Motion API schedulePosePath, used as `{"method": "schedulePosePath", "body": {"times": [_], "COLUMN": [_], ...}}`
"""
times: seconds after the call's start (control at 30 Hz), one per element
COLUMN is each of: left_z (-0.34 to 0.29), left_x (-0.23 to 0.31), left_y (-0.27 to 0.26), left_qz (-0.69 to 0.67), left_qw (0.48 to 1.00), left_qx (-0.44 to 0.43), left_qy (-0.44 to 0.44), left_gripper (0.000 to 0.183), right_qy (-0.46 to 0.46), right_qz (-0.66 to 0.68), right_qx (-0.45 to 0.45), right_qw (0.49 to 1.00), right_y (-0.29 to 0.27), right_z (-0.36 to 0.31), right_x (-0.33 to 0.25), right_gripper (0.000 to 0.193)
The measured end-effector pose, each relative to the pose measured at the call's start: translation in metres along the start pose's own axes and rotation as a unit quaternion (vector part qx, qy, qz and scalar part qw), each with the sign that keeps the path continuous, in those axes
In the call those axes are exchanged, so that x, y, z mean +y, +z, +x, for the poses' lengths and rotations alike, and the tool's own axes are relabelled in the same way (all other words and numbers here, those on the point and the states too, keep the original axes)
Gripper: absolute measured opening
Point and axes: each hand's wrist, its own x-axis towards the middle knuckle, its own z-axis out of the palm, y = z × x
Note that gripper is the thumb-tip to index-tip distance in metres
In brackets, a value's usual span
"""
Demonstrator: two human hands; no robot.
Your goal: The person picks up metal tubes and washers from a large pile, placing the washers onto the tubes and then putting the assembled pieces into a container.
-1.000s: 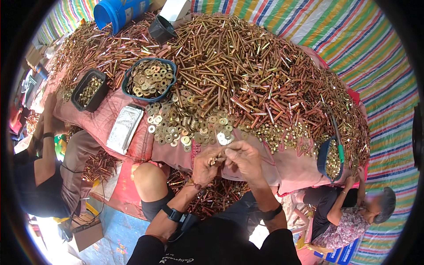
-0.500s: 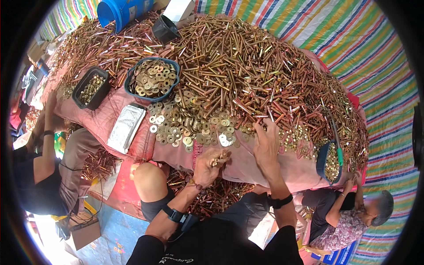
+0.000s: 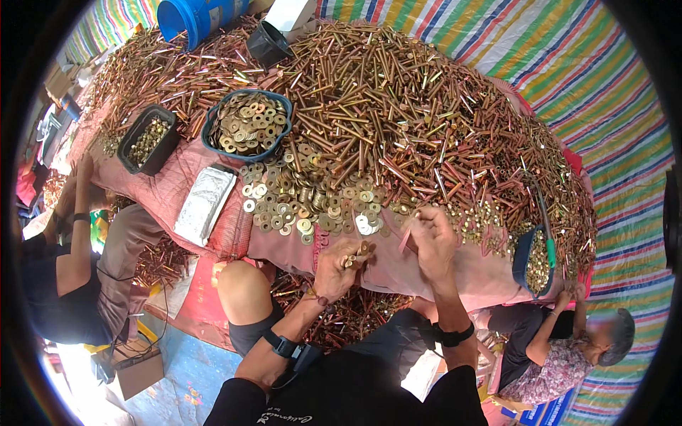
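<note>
Several short gold-coloured metal rods (image 3: 353, 255) stick out of my left hand (image 3: 337, 271), whose fingers are closed round them above my knees. To its right, my right hand (image 3: 433, 245) is raised over the near edge of the heap. One reddish metal rod (image 3: 406, 240), smeared by motion, is pinched in its fingers. Flat metal washers (image 3: 312, 199) lie spread on the pink cloth (image 3: 284, 245) just beyond my left hand. Small gold nuts (image 3: 479, 220) are scattered beyond and right of my right hand.
A large heap of metal rods (image 3: 426, 92) fills the far side. Around it stand a blue basin of washers (image 3: 206, 131), a black tub of nuts (image 3: 126, 160), a dark tub (image 3: 521, 259) and a blue bucket (image 3: 170, 21). Co-workers sit at left (image 3: 64, 284) and right (image 3: 547, 362).
My right hand has drawn back from the edge of the rod heap toward me, now with a rod in its fingers. My left hand has stayed nearly still with its rods.
</note>
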Motion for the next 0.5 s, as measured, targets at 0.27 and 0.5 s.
{"method": "schedulePosePath", "body": {"times": [0.27, 0.5], "left_z": [-0.001, -0.003], "left_x": [-0.003, -0.01], "left_y": [0.004, 0.004], "left_qz": [0.003, 0.013], "left_qw": [1.0, 0.999], "left_qx": [0.007, 0.007], "left_qy": [0.021, 0.037], "left_gripper": [0.02, 0.024], "right_qy": [0.134, 0.253], "right_qz": [-0.026, 0.104], "right_qx": [-0.166, -0.129], "right_qw": [0.977, 0.953], "right_y": [0.022, 0.035], "right_z": [-0.017, -0.022], "right_x": [0.018, 0.013], "right_gripper": [0.025, 0.031]}}
